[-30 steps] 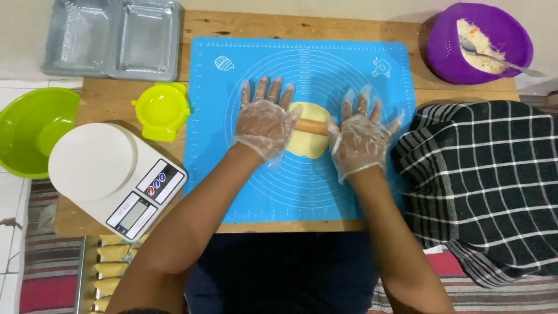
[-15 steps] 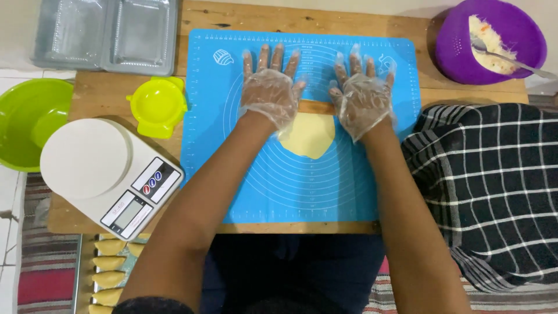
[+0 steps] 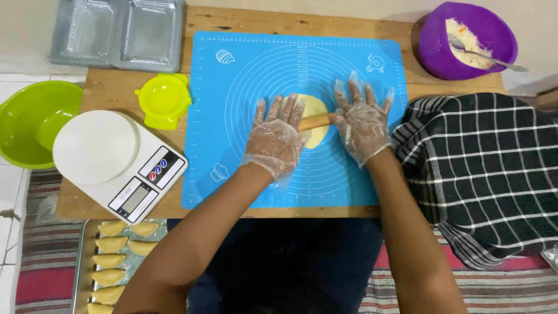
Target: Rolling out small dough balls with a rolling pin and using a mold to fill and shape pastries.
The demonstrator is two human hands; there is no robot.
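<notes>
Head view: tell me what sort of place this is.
Likely a home baking spot: gloved hands roll dough on a blue mat, beside a kitchen scale and a tray of filled pastries.

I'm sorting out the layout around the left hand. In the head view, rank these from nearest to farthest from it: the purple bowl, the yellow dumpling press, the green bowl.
From the left hand:
1. Yellow dumpling press, to its left on the wooden table.
2. Purple bowl, far right corner.
3. Green bowl, off the table's left edge.
</notes>
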